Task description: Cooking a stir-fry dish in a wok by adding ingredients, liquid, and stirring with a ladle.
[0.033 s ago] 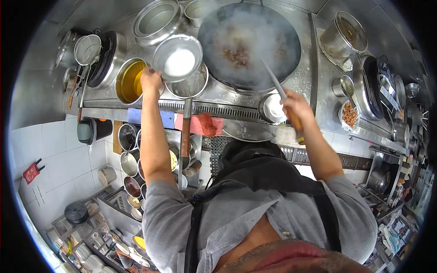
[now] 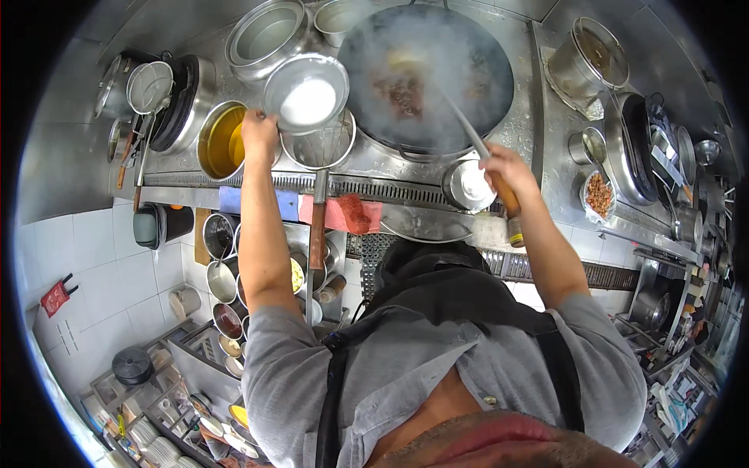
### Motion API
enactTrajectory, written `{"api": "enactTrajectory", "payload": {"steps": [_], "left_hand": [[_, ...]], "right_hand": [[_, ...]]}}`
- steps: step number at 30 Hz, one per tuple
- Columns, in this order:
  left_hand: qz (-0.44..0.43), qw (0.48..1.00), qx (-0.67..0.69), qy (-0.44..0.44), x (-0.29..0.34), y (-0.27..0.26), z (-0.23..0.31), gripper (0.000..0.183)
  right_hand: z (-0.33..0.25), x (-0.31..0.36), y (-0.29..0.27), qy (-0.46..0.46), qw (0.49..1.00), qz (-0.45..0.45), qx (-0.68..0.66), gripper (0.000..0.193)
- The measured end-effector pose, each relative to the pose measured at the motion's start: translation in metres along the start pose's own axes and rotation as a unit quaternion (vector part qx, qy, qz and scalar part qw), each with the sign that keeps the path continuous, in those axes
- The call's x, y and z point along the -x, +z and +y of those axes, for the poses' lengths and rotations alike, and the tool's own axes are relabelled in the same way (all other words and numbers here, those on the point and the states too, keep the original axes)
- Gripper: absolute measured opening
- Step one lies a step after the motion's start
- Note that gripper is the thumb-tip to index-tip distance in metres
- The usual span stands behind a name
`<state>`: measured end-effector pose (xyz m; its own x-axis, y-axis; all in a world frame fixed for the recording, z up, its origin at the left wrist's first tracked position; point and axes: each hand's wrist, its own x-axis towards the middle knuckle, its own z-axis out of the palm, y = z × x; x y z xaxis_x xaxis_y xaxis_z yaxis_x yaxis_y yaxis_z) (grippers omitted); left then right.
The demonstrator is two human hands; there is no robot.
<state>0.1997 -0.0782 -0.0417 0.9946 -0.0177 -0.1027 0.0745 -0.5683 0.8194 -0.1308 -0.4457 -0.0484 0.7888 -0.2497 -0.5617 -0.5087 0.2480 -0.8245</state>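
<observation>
My left hand [image 2: 259,134] is closed on the near-left rim of a metal bowl [image 2: 279,100], tilted above the stove top. Its bottom shows bright white; whether that is glare or contents I cannot tell. My right hand [image 2: 509,168] grips the wooden handle of a long metal-shafted cooking tool [image 2: 466,127]. The shaft reaches into a large dark wok [image 2: 491,86], and steam hides the tool's head. Dark brown food [image 2: 406,100] lies in the wok, partly veiled by steam. Below the bowl rests a wire strainer [image 2: 317,160] with a wooden handle.
A pot of yellow oil [image 2: 209,144] stands left of my left hand. A small metal pan [image 2: 468,186] sits before the wok, near my right forearm. Pink and blue cloths [image 2: 261,201] hang along the front edge. A bowl of reddish-brown bits [image 2: 599,195] stands right.
The bowl and my left hand have shifted very slightly. My right hand and the tool's handle have moved a little, and the steam over the wok has drifted.
</observation>
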Motion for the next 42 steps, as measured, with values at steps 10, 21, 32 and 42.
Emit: {"api": "enactTrajectory", "payload": {"steps": [10,21,32,42], "left_hand": [[-0.029,0.994,-0.086,0.06,-0.031,0.081,0.104,0.048],[-0.024,0.973,-0.174,0.151,-0.038,0.13,0.153,0.045],[-0.059,0.955,-0.244,0.156,-0.043,0.14,0.175,0.048],[-0.013,0.938,-0.257,0.233,-0.043,0.148,0.173,0.051]], "right_hand": [[0.025,0.02,0.003,-0.048,0.976,0.043,0.208,0.065],[0.022,0.022,-0.011,-0.034,0.984,0.047,0.17,0.069],[0.017,0.014,-0.017,-0.051,0.984,0.026,0.171,0.068],[0.018,0.017,-0.017,-0.07,0.975,0.069,0.201,0.065]]}}
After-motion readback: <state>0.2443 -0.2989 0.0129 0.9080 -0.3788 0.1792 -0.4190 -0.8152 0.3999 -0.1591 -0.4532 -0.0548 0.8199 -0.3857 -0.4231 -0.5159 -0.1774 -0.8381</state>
